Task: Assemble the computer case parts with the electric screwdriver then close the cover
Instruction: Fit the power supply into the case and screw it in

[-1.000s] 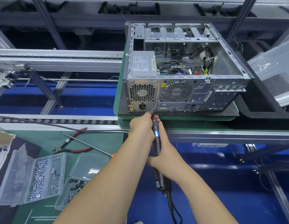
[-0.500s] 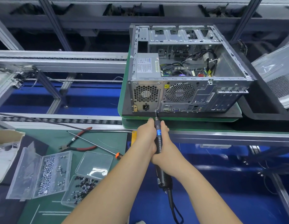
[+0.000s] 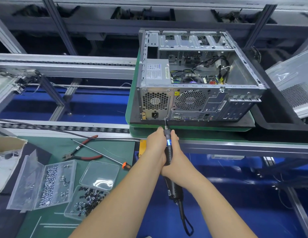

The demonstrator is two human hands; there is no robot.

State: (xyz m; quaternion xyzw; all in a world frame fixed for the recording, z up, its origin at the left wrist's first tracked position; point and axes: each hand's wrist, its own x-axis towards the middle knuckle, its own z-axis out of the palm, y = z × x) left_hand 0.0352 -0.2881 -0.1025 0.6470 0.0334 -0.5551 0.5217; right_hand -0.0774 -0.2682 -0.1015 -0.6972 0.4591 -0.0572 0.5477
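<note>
Both hands, left hand (image 3: pixel 155 148) and right hand (image 3: pixel 175 160), remain clamped around the black electric screwdriver (image 3: pixel 169 152). Its bit has stayed on the lower rear edge of the open grey metal computer case (image 3: pixel 198 100) at 12 o'clock; fastening continues, cover unfitted.

Head-worn view, forward and downward.

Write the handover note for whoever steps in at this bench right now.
Left hand and right hand: both grip the electric screwdriver.
Its bit meets the rear panel's lower edge, beside the power socket.
Computer case lies open-side up on the pad.
Cover leans at right, not fitted.
Screw boxes sit at left.
Left: finish this screw, check the others, close the cover.
</note>
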